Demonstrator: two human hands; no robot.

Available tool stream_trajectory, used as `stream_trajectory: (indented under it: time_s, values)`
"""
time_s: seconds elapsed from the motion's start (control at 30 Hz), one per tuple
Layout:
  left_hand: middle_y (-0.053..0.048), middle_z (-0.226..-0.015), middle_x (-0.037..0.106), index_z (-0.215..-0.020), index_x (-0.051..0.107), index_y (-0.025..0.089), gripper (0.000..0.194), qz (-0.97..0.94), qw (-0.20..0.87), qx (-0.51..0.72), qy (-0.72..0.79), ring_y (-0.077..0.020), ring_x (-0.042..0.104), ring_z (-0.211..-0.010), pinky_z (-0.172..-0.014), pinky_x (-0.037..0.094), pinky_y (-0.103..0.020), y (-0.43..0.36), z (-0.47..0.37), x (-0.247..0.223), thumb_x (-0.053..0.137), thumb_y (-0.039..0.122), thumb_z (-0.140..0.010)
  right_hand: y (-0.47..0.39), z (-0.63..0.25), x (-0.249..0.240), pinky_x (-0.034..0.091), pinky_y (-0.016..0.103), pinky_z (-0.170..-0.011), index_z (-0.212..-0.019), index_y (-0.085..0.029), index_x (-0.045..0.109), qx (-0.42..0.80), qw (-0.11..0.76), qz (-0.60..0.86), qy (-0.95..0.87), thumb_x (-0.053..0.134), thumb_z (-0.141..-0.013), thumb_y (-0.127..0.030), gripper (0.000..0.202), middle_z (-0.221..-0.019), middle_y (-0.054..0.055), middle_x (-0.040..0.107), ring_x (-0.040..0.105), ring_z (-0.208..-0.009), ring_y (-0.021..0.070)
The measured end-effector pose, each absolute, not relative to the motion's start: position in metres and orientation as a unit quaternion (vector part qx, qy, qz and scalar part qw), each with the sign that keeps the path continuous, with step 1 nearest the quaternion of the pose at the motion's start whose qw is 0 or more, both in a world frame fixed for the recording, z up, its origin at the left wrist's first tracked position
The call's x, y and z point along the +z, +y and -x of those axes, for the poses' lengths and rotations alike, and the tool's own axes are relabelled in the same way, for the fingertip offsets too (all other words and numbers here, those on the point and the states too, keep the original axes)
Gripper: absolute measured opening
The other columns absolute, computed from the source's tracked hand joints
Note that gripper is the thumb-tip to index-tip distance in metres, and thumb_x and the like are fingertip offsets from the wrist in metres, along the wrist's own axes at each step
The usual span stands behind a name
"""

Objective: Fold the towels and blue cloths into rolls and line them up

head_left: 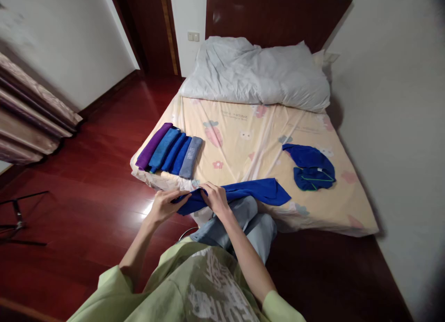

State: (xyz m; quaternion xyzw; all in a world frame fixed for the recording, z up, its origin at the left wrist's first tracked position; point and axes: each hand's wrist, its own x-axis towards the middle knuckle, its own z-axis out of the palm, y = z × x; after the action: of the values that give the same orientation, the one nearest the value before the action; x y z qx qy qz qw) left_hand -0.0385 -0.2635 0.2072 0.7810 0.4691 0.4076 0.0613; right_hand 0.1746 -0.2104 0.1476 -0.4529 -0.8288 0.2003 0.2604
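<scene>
A long blue cloth (243, 191) stretches across the front edge of the bed, its right end lying on the patterned sheet. My left hand (167, 204) pinches its left end, and my right hand (214, 198) grips it a little further right. Left of centre on the bed lies a row of rolled or folded cloths: a purple one (155, 146), several blue ones (165, 148) and a grey-blue one with white lettering (192, 157). On the right side of the bed rests a crumpled blue cloth with green edging (313, 168).
The bed (236, 132) bears a white quilt (257, 74) against a dark headboard (274, 16). My knees touch its front edge. A black metal stand (17, 215) is on the red floor at left, near a curtain (28, 113).
</scene>
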Motion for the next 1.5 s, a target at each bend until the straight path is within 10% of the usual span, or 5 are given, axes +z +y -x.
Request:
stream_trajectory:
  time_s: [0.4, 0.9, 1.1, 1.5]
  values:
    - [0.005, -0.065, 0.072, -0.097, 0.078, 0.024, 0.019, -0.780, -0.003, 0.488, 0.392, -0.0106, 0.069, -0.056, -0.060, 0.057, -0.019, -0.278, 0.046, 0.244, 0.080, 0.014, -0.081, -0.158, -0.272, 0.100, 0.046, 0.029, -0.094, -0.124, -0.024, 0.070, 0.173, 0.049, 0.672, -0.718, 0.051, -0.090, -0.007, 0.042, -0.130, 0.006, 0.067, 0.066, -0.110, 0.0231]
    - [0.001, -0.074, 0.075, -0.095, 0.082, 0.025, 0.024, -0.664, 0.057, 0.450, 0.595, -0.0131, 0.063, -0.058, -0.052, 0.046, -0.023, -0.196, 0.116, 0.266, 0.071, 0.044, -0.086, -0.155, -0.458, 0.120, 0.049, 0.031, -0.087, -0.122, -0.021, 0.073, 0.043, 0.148, 0.840, -0.521, 0.053, -0.087, -0.009, 0.042, -0.106, 0.015, 0.071, 0.068, -0.098, 0.0260]
    - [-0.004, -0.090, 0.076, -0.102, 0.079, 0.021, 0.035, -0.633, 0.089, 0.442, 0.629, -0.0200, 0.068, -0.080, -0.068, 0.052, -0.026, -0.135, 0.122, 0.265, 0.064, 0.048, -0.084, -0.154, -0.529, 0.170, 0.050, 0.034, -0.090, -0.110, -0.019, 0.075, 0.012, 0.281, 0.791, -0.543, 0.055, -0.087, -0.014, 0.030, -0.103, 0.011, 0.074, 0.068, -0.095, 0.0261]
    - [-0.004, -0.069, 0.073, -0.103, 0.081, 0.018, 0.039, -0.669, 0.038, 0.428, 0.607, -0.0200, 0.067, -0.064, -0.068, 0.052, -0.028, -0.039, 0.075, 0.341, 0.064, 0.045, -0.082, -0.188, -0.606, 0.307, 0.051, 0.033, -0.090, -0.103, -0.021, 0.077, -0.007, 0.402, 0.740, -0.539, 0.067, -0.091, -0.028, 0.017, -0.103, 0.007, 0.078, 0.069, -0.093, 0.0229]
